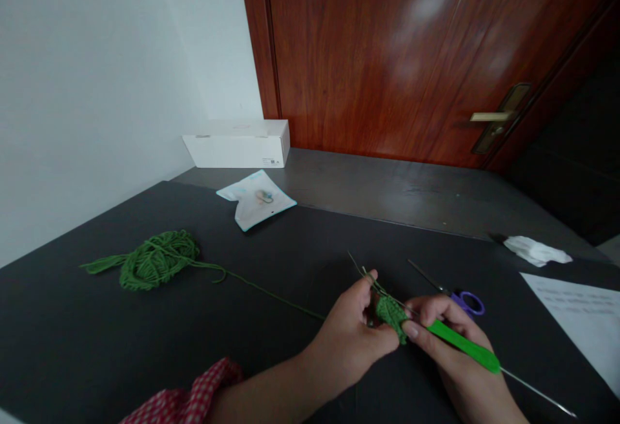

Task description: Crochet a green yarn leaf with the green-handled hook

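My left hand (pixel 346 327) is closed on a small piece of green crochet work (pixel 391 313), with its index finger raised at the work's upper edge. My right hand (pixel 450 333) grips a crochet hook (pixel 462 346) with a flat green handle, and its thumb and fingertips also touch the lower right side of the work. The hook's thin metal shaft reaches along the top of the work. A second length of metal sticks out past the handle at the lower right. From a ball of green yarn (pixel 157 259) at the left, a strand runs to my left hand.
Purple-handled scissors (pixel 465 302) lie just beyond my right hand. A printed paper sheet (pixel 581 324) and a crumpled white tissue (pixel 537 251) are at the right. Toward the back lie a white packet (pixel 252 207) and a long white box (pixel 237 150), near a wooden door (pixel 387 62).
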The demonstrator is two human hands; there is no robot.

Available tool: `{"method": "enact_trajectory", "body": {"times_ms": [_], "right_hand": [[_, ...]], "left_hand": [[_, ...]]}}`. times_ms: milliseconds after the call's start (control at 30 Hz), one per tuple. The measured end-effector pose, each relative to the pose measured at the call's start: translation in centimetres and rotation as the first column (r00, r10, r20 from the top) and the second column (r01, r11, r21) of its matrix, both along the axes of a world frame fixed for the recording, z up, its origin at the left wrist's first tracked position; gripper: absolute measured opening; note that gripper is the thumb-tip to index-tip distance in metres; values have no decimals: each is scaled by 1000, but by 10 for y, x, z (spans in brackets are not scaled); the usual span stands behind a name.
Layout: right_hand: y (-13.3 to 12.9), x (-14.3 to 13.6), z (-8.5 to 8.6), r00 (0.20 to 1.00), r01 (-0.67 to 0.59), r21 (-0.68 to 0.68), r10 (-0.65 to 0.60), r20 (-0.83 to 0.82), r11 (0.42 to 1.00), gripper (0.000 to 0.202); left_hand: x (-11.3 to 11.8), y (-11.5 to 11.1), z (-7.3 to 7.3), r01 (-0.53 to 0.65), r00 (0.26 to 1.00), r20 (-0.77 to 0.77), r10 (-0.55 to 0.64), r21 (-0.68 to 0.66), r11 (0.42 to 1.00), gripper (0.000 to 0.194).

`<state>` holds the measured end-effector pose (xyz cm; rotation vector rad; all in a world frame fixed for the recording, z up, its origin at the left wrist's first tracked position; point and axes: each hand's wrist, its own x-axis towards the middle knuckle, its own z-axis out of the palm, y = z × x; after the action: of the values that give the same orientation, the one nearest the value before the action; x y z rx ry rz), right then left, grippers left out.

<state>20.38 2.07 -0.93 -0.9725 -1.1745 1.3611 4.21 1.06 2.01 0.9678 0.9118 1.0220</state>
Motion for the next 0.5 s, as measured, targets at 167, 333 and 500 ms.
{"method": "enact_trajectory", "body": {"times_ms": [167, 333, 500], "right_hand": [[-1, -2, 4, 999, -12, -26, 11, -33, 1000, 20], [-3, -5, 8, 998, -6, -54, 3, -64, 999, 22], [-3, -6, 10, 996, 8, -70, -14, -88, 998, 23]], "left_hand": [[0, -1, 1, 9, 1000, 23, -8, -52, 999, 73], [-2, -1, -2, 28, 999, 32, -26, -67, 997, 69], [-1, -1, -1, 24, 999, 37, -22, -79, 997, 68]]}}
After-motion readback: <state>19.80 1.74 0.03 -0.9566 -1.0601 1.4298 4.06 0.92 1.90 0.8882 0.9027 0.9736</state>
